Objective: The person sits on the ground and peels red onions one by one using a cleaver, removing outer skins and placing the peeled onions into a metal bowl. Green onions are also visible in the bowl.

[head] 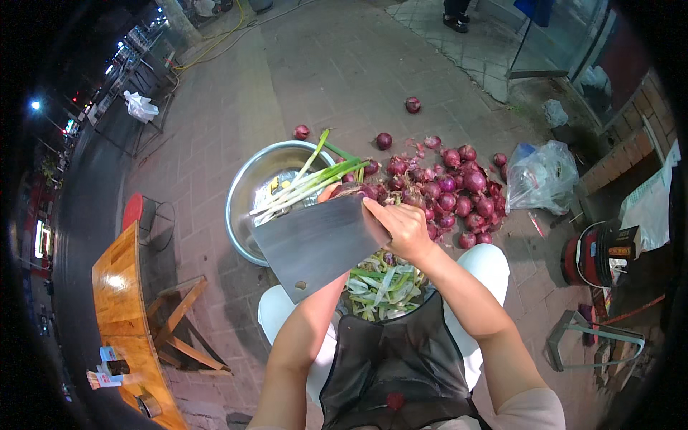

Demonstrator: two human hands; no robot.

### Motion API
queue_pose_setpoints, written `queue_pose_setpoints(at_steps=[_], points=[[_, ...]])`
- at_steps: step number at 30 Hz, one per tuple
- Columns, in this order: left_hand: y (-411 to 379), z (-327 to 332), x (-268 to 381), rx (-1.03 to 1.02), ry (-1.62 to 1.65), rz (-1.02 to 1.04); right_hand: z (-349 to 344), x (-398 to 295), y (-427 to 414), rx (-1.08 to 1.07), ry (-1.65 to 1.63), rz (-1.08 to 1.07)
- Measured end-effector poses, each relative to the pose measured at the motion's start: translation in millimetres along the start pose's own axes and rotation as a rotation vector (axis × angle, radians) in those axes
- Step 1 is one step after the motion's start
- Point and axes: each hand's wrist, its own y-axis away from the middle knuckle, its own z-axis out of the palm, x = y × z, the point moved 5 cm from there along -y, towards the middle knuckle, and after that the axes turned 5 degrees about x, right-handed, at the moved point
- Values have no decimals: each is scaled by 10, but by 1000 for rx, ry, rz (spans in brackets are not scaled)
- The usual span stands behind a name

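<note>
My right hand (407,228) grips the handle end of a wide cleaver (320,242), its broad dark blade slanting down to the left. Behind that blade is my left hand (327,193), with little more than a finger showing. A reddish onion (348,189) appears beside this finger; whether the hand holds it is hidden. Left of the hands stands a steel basin (235,215), with scallions (312,185) lying across it, green ends over the rim. A heap of red onions (446,188) spreads on the paving to the right. Scallion trimmings (384,290) lie between my knees.
Loose onions (413,105) lie beyond the heap. At right are a clear plastic bag (543,177), a bucket (586,255) and a metal stool frame (596,338). A wooden table (121,301) and red stool (132,210) stand at left. A person's shoes (456,22) show far off.
</note>
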Motion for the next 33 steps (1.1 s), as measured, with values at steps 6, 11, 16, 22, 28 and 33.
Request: queue_pose_setpoints(at_steps=[6,11,16,22,28,33], points=[[-8,109,236,36,-491,160,108,291,78,24,-488,688],[15,58,95,29,-476,-183,144,545,190,-145,-868,1199],[87,-87,-25,60,-492,-453,79,625,169,-176,-579,948],[166,27,7,-163,-527,-452,160,551,247,-245,-623,769],[165,-119,1,-249,-627,-332,140,529,252,-274,-472,768],[214,-19,102,-104,-595,-464,223,629,342,-218,-647,945]])
